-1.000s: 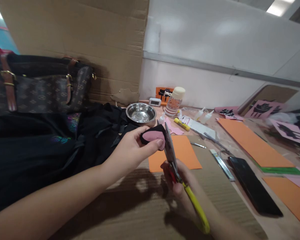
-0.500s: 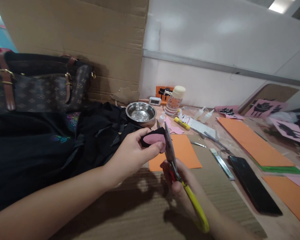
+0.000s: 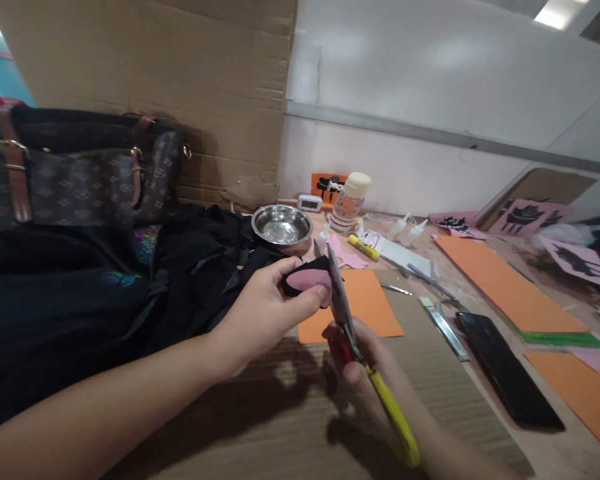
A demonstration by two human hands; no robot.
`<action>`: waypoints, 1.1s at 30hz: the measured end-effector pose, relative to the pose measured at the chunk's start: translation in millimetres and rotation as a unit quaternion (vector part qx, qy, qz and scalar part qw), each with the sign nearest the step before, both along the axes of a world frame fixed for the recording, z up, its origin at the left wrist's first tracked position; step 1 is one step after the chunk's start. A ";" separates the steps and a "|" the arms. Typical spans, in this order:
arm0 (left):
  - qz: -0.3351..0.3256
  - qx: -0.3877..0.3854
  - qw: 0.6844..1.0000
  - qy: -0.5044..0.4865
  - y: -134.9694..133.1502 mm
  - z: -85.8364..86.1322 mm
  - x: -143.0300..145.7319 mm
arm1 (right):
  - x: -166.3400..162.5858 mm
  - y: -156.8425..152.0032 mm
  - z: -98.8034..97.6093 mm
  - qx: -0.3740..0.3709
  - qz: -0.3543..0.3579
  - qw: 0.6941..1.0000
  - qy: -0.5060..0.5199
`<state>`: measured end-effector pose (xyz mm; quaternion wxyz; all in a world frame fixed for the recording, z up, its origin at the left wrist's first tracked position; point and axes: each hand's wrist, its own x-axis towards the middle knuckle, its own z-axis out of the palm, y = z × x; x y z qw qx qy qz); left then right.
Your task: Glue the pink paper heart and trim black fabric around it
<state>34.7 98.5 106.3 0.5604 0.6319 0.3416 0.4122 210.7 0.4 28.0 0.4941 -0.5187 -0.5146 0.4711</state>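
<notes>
My left hand (image 3: 265, 307) pinches a small pink and black foam piece (image 3: 306, 277) above the table, thumb on top. My right hand (image 3: 363, 370) grips yellow-handled scissors (image 3: 347, 320), whose blades point up and touch the right edge of the foam piece. Both hands hover over a brown corrugated cardboard sheet (image 3: 260, 413). An orange foam sheet (image 3: 367, 303) lies on the table just beyond the scissors.
A steel bowl (image 3: 282, 227), a glue bottle (image 3: 349, 200) and a yellow marker (image 3: 363, 247) stand behind. A black phone (image 3: 507, 370), a metal ruler (image 3: 445, 327) and long orange sheets (image 3: 505, 283) lie to the right. A patterned handbag (image 3: 80, 170) and black cloth (image 3: 80, 293) fill the left.
The foam piece and scissor blades shifted very slightly; both hands keep their grip in almost the same place.
</notes>
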 end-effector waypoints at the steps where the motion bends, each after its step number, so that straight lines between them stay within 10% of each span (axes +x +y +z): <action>1: 0.001 0.000 1.000 0.000 -0.1 -0.4 -0.2 | -0.2 0.2 0.6 -0.001 0.003 1.000 0.002; 33: -0.002 0.014 0.999 -0.043 0.7 -7.4 -4.3 | 0.1 -4.2 0.0 0.011 0.032 0.999 -0.005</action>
